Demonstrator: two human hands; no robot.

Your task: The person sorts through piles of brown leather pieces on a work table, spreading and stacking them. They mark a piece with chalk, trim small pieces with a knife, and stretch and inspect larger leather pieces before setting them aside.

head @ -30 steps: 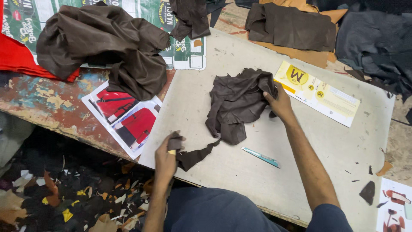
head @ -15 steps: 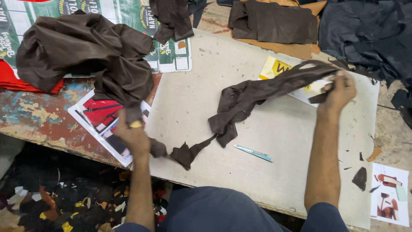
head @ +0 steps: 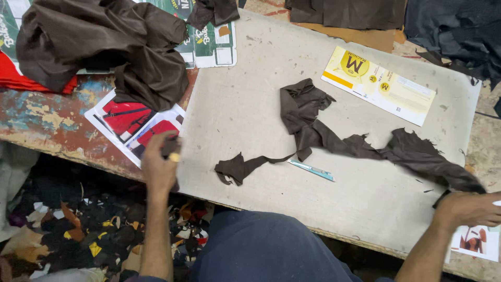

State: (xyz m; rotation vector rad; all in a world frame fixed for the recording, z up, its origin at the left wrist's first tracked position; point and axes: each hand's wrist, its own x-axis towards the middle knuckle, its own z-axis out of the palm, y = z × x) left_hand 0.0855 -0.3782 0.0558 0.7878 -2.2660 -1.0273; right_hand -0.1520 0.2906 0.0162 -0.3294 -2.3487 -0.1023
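Observation:
A long, ragged dark brown cloth piece (head: 334, 138) lies stretched across the grey board (head: 250, 94). My right hand (head: 467, 209) grips its right end at the board's near right edge. The cloth's thin left tail (head: 235, 168) rests loose on the board. My left hand (head: 159, 164) hovers over the board's left edge, closed on a small dark scrap (head: 170, 148) with a yellowish bit beside my fingers. A small blue-handled blade (head: 312, 169) lies just under the middle of the cloth.
A yellow printed card (head: 378, 86) lies at the board's far right. A heap of brown cloth (head: 104, 47) covers the worn table at left, over red cloth (head: 31, 81) and printed sheets (head: 130, 122). Dark cloth pieces (head: 454, 31) sit at the far right. Scraps litter the floor (head: 78, 230).
My right hand has pulled the cloth's end from the far right down to the near right edge. My left hand has let the tail go, and it now lies on the board.

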